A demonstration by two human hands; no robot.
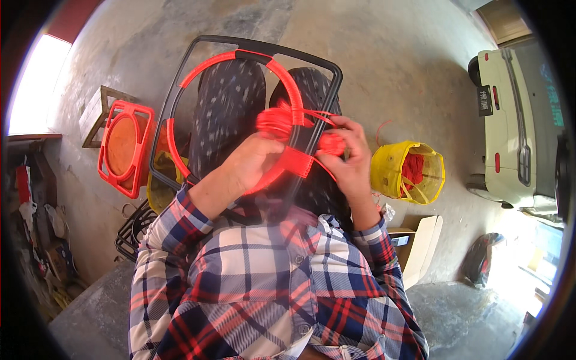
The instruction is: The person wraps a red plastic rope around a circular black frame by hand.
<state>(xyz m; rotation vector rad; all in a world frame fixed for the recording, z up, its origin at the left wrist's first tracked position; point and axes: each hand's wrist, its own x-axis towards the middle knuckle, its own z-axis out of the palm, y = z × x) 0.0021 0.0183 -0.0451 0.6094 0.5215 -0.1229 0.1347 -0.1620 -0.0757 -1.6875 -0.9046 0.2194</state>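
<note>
A black frame [282, 49] with rounded corners and an inner ring rests over my lap, tilted. Red cord is wound tightly round several stretches of the ring [287, 79], with black left bare between them. My left hand [255, 161] is closed round the ring's near side, by a red wrapped section [295, 162]; some of its fingers are hidden. Just beyond it is a blurred bunch of loose red cord [276, 122]. At the frame's right bar, my right hand [351, 157] is closed on a bundle of red cord [332, 144]. Strands run from there across the bar.
On my right stands a yellow bucket [390, 171] with red cord inside, near an open cardboard box [423, 249]. A red wrapped frame [127, 147] leans against a wooden box [99, 117] on my left. A pale vehicle [507, 120] is parked far right.
</note>
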